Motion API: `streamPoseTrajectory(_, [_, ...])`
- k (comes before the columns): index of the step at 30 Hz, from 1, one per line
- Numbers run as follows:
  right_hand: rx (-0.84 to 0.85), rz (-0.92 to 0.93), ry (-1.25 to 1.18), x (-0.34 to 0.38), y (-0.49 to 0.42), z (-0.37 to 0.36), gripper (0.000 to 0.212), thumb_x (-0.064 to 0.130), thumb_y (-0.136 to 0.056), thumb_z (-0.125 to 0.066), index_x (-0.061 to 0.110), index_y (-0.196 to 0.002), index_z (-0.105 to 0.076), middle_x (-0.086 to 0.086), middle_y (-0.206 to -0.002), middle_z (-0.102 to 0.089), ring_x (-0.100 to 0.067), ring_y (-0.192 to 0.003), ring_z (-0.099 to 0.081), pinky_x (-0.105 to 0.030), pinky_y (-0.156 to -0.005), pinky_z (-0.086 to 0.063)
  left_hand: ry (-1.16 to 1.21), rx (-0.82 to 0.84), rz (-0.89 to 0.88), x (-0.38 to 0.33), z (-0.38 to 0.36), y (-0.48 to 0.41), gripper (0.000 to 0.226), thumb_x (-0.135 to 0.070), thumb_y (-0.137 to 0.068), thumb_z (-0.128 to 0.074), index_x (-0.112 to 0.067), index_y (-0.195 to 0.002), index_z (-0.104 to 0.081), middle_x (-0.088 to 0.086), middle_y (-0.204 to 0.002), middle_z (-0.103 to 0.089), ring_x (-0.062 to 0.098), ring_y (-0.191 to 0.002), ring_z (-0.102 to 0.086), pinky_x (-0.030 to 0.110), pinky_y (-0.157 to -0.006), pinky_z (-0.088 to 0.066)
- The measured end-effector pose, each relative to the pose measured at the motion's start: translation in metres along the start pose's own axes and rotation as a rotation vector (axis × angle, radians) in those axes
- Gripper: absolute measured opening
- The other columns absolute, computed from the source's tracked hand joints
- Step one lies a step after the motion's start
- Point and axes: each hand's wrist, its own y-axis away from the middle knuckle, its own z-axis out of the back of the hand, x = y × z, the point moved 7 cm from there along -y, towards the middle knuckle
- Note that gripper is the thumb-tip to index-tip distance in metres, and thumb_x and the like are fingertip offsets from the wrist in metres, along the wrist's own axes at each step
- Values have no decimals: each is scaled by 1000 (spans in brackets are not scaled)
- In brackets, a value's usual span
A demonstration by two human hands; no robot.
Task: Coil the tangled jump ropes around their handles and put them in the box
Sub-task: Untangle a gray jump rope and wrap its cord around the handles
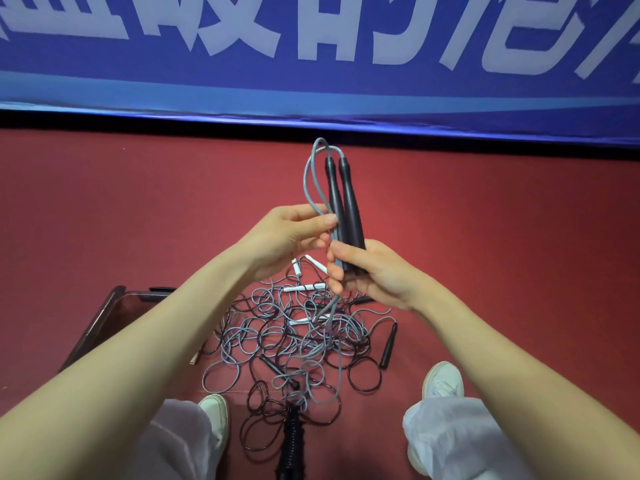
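Jump rope handles (346,202), two of them, black, smooth and tapered, stand side by side in the middle of the frame. My right hand (370,275) grips their thick lower ends, fingers curled round them. A glossy grey cord (310,181) arcs out of their narrow tips and loops down to my left hand (287,237), just left of the handles, which pinches it between thumb and fingers. Below my right hand the cord hangs into the tangled pile (294,341) of thin grey and black loops on the red floor (502,254), lower centre. Slim white handles (299,288) lie in the pile. The box (104,320), clear with a dark rim, sits at lower left, partly hidden behind my left forearm.
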Motion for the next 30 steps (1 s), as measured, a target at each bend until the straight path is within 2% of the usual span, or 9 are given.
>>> streamPoseTrajectory(5, [26,-106,120,-11,-1,1,10,20,-98,-50,16,-90,-55,0,-65,-55,-15,-56,-54,-25,-59,-50,-99,46,49,12,-3,1,12,-2,-93,-54,-6,-96,-65,-1,-70,-58,1,-53,-51,10,-55,-47])
streamPoseTrajectory(10, [40,-126,105,-11,1,-4,16,16,-99,-48,10,-84,-53,0,-63,-56,-15,-54,-54,-25,-58,-50,-49,82,31,11,-11,1,13,0,-94,-49,-5,-101,-60,14,-97,-61,0,-45,-44,10,-50,-42])
streamPoseTrajectory(14, [9,-134,117,-10,0,0,18,16,-98,-49,11,-83,-57,-4,-67,-61,-16,-56,-59,-26,-61,-53,-111,86,-21,12,-12,-2,9,-3,-96,-48,-1,-103,-54,2,-64,-35,3,-46,-31,13,-48,-31])
streamPoseTrajectory(16, [-18,-135,142,-11,-2,2,16,16,-98,-49,7,-87,-58,-5,-72,-67,-15,-60,-63,-27,-65,-54,-143,55,-31,14,-10,-4,10,-4,-96,-49,0,-104,-53,3,-67,-33,5,-47,-33,15,-48,-35])
streamPoseTrajectory(20, [-207,-32,303,-9,-11,14,13,14,-96,-54,7,-104,-62,-3,-85,-64,-11,-75,-61,-27,-74,-53,-162,-29,-48,13,-4,-7,9,-3,-96,-51,1,-103,-56,17,-88,-53,17,-65,-51,18,-58,-47])
streamPoseTrajectory(23, [-288,80,478,0,-14,15,7,13,-94,-58,16,-99,-61,-4,-81,-59,-14,-73,-55,-33,-71,-49,-164,-60,-73,11,-2,-8,4,-3,-95,-53,-4,-95,-56,17,-86,-54,18,-68,-53,18,-59,-48])
streamPoseTrajectory(26, [-310,98,570,5,-12,13,15,9,-94,-53,20,-83,-54,13,-61,-58,1,-56,-49,-16,-59,-40,-184,-85,-103,9,-2,-6,8,0,-95,-53,-6,-89,-55,5,-67,-49,3,-46,-43,13,-48,-37])
streamPoseTrajectory(28, [-321,105,607,8,-10,11,22,5,-94,-51,21,-78,-50,16,-52,-58,5,-48,-47,-10,-51,-33,-193,-90,-97,10,-1,-7,9,-1,-94,-54,-8,-88,-57,4,-65,-37,4,-44,-30,14,-46,-28])
streamPoseTrajectory(30, [-311,107,600,9,-10,8,21,5,-93,-50,20,-79,-49,10,-57,-59,5,-46,-48,-9,-49,-33,-175,-92,-79,11,2,-8,9,-3,-94,-55,-9,-87,-58,2,-68,-33,6,-49,-25,16,-48,-24])
